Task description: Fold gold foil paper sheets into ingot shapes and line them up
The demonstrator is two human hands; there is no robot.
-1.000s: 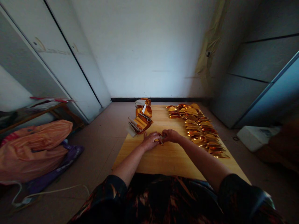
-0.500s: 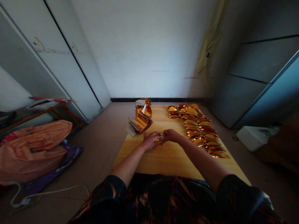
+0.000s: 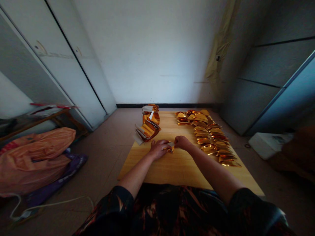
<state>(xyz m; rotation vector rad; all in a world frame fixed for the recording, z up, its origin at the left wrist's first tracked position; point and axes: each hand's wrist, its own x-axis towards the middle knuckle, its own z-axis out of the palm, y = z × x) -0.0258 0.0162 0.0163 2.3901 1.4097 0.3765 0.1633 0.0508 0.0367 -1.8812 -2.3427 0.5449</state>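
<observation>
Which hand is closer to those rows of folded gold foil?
Right: the right hand lies beside the rows of folded gold foil, not touching them; the left hand is farther off, past the small foil piece between the hands.

- The surface (image 3: 187, 173): on the floor, before the wall (image 3: 152, 55) from my view.
- Folded foil packets (image 3: 209, 134): in rows on its right side.
- Foil paper stacks (image 3: 148, 124): on its far left corner.
- Bags (image 3: 34, 160): on the floor, left of it.
- Box (image 3: 267, 146): on the floor, right of it.
</observation>
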